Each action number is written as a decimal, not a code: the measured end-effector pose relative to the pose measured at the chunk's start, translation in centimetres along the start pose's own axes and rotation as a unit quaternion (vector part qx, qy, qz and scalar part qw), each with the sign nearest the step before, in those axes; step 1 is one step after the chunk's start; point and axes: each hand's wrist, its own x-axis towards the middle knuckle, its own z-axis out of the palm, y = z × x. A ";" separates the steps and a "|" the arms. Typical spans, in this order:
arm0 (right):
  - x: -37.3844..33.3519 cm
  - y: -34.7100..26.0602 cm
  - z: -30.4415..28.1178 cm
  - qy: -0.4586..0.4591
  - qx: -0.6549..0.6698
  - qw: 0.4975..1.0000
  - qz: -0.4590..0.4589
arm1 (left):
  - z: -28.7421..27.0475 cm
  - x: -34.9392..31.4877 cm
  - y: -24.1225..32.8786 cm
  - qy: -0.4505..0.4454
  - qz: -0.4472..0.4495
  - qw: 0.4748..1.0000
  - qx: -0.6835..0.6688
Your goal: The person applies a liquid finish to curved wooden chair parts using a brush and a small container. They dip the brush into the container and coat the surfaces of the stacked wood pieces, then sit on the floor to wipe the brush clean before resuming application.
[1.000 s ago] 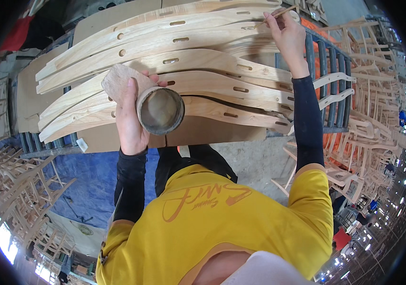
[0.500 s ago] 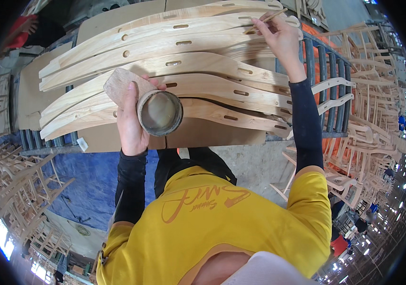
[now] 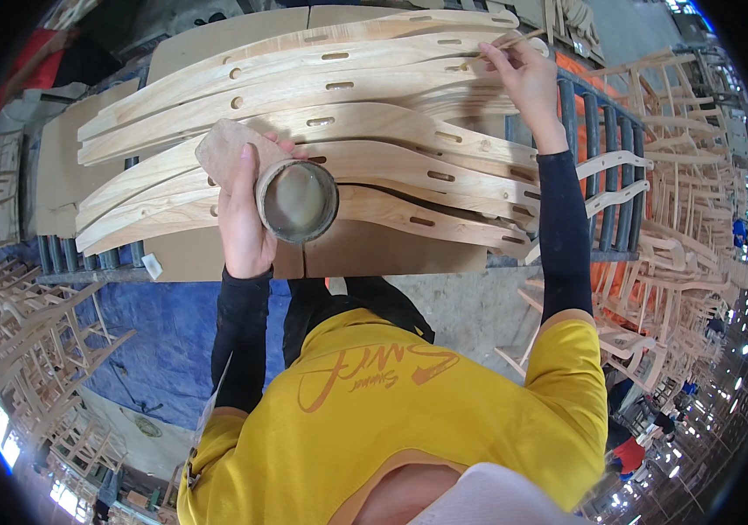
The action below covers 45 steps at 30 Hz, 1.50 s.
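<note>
My left hand (image 3: 244,223) grips a round cup (image 3: 334,208) holding a cloudy, yellowish substance, together with a flat, pale brown block (image 3: 225,157). The cup's open top faces up, above the nearer curved wooden slats (image 3: 374,159). At the far right end of the farther slats (image 3: 391,77), my right hand (image 3: 533,92) pinches a thin wooden stick (image 3: 524,38). Its lower tip is close to a slot in one slat; whether it touches the wood, I cannot tell. Oblong slots are cut along the slats, and some have round holes toward the left.
Brown cardboard (image 3: 396,256) lies under the slats on a rack with dark bars (image 3: 612,175). Stacked wooden frames (image 3: 680,262) stand at the right, with more (image 3: 28,337) at the left. A blue sheet (image 3: 155,350) covers floor nearby. Another person's red sleeve (image 3: 37,61) shows at far left.
My right hand has shifted a little to the right along the slats with the stick. My left hand still holds the cup and block in nearly the same place.
</note>
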 end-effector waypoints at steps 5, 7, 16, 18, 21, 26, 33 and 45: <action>-0.7 -0.9 -2.2 -0.037 -0.033 0.999 0.018 | 1.9 1.5 0.8 -0.013 0.030 0.999 -0.035; -1.3 -2.4 -3.2 -0.019 0.035 0.999 -0.003 | 2.5 2.7 1.0 -0.029 0.044 0.997 -0.055; -7.5 -14.9 -2.1 -0.027 0.369 0.928 -0.045 | 7.2 5.6 2.4 -0.124 0.164 0.977 0.054; -7.6 -14.6 -1.5 -0.006 0.239 0.964 -0.114 | 8.2 5.3 2.4 -0.125 0.175 0.976 0.035; -8.3 -14.6 -0.9 -0.033 0.333 0.942 -0.029 | 8.9 5.1 2.7 -0.132 0.189 0.970 0.074; -8.8 -14.7 -0.9 -0.082 0.465 0.873 0.125 | 9.3 5.1 2.5 -0.127 0.182 0.974 0.045; -8.2 -13.7 -1.2 -0.084 0.542 0.803 0.235 | 9.0 5.9 1.3 -0.124 0.163 0.979 0.015; -7.2 -11.6 -1.7 -0.077 0.537 0.803 0.247 | 8.8 6.9 0.0 -0.107 0.114 0.988 0.015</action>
